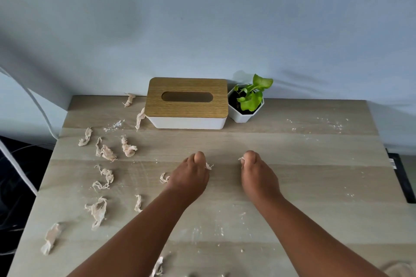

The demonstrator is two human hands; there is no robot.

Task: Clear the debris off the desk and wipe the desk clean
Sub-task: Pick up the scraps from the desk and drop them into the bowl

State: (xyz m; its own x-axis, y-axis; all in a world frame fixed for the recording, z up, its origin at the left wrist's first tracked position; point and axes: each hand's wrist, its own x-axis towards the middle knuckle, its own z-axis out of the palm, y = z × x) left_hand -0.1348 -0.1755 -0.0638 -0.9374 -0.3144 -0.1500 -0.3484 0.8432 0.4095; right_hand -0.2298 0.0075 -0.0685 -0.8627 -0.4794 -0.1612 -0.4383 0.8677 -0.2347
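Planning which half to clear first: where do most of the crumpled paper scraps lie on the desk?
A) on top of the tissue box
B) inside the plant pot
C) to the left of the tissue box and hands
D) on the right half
C: the paper scraps litter the desk left of the tissue box and both hands; the right half shows only white crumbs.

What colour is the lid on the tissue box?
The tissue box has a light brown wood-grain lid over a white base, seen in the head view.

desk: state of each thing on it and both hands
left hand: curled, holding a paper scrap
right hand: curled, holding a paper scrap
tissue box: lid on, no tissue showing in slot
potted plant: upright
paper scraps: scattered on left side
desk: dusted with white crumbs
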